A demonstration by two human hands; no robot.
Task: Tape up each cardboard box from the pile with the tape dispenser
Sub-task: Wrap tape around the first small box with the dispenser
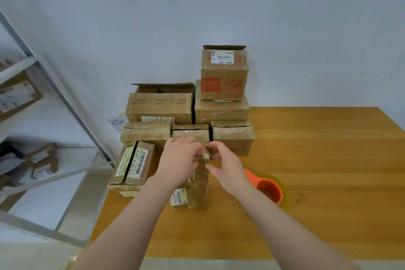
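Observation:
A small narrow cardboard box [195, 190], wrapped in clear tape with a barcode label, lies on the wooden table [306, 160] in front of me. My left hand [178, 160] rests over its far end, fingers curled onto the box top. My right hand [225, 166] pinches the same far end from the right side. The orange tape dispenser [268, 188] with its clear tape roll lies on the table just right of my right wrist, held by neither hand. The pile of cardboard boxes [160, 109] stands behind against the wall.
In the pile, a box with a red print [223, 74] sits on top at the right; two labelled boxes [133, 164] lean at the left table edge. A metal shelf [43, 116] with parcels stands at the left. The table's right half is bare wood.

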